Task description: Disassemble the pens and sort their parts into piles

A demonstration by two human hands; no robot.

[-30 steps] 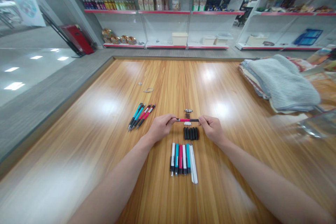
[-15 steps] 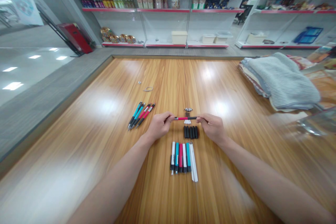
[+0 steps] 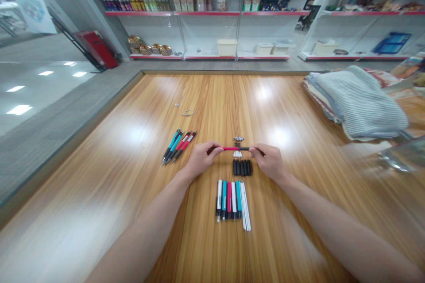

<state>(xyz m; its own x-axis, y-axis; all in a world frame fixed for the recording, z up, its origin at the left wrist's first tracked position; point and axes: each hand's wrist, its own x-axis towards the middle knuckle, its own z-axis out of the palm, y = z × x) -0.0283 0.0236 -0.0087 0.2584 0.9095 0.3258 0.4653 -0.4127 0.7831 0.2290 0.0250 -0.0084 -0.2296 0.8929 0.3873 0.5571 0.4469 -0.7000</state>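
Observation:
Between my two hands a red pen [image 3: 231, 148] with a black grip lies level, a little above the table. My left hand [image 3: 203, 157] pinches its red end, and my right hand [image 3: 267, 158] pinches the black end; both tips are hidden by fingers. Just below it are several black grips [image 3: 241, 168] in a row. Nearer me lie white, blue and red pen barrels [image 3: 229, 199] beside white refills [image 3: 245, 205]. Small white parts [image 3: 237, 154], dark springs partly behind the pen, and silver tips [image 3: 238, 138] sit beyond the grips.
Several blue and red pens [image 3: 179, 146] lie to the left. A thin loop [image 3: 187, 112] and a small shiny piece [image 3: 177, 105] are farther back. Folded cloths [image 3: 361, 101] are piled at the right, near a clear container [image 3: 403, 154]. Stocked shelves [image 3: 206, 13] stand behind the table.
My left fingers have shifted slightly right along the pen, covering more of its red end. The pen stays held between both hands, nearly in the same place.

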